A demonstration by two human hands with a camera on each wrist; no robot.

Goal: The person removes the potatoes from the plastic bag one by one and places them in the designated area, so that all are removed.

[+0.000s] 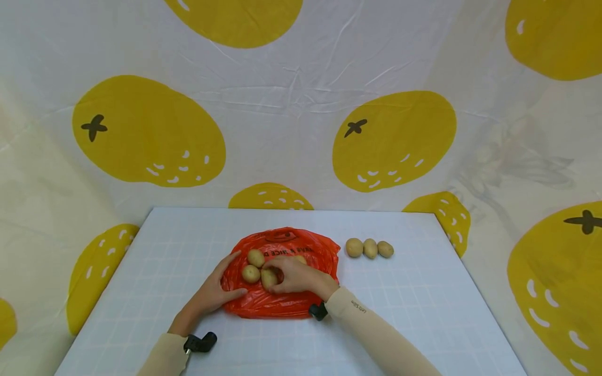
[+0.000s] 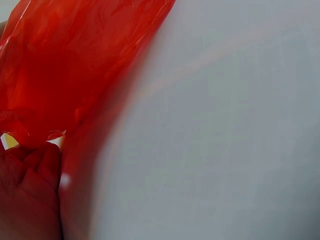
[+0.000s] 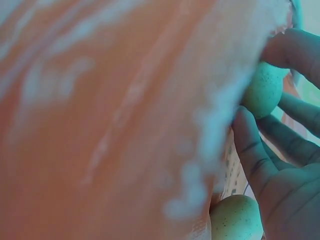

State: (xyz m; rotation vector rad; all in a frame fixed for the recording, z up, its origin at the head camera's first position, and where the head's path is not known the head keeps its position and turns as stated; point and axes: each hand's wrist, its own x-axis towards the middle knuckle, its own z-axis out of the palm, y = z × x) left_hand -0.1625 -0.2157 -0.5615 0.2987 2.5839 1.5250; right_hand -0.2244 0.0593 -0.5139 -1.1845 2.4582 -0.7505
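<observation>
A red plastic bag (image 1: pixel 291 308) with dark printing lies flat on the table. My right hand (image 1: pixel 296 275) is over its middle and pinches a potato (image 1: pixel 269 280) between thumb and fingers; the right wrist view shows this potato (image 3: pixel 265 90) between the fingertips. Two more potatoes, one (image 1: pixel 256 258) behind the other (image 1: pixel 251 274), rest on the bag just left of it. Another potato (image 1: pixel 301 259) is partly hidden behind my right hand. My left hand (image 1: pixel 213 290) rests at the bag's left edge, thumb and fingers spread around the potatoes; red plastic (image 2: pixel 75 65) covers its fingertips in the left wrist view.
Three potatoes stand in a row right of the bag: a round one (image 1: pixel 354 247), a narrow one (image 1: pixel 370 249) and another (image 1: pixel 385 249). The table (image 1: pixel 400 303) has a pale checked cover. A white curtain (image 1: pixel 282 130) with yellow fruit prints hangs behind and beside it.
</observation>
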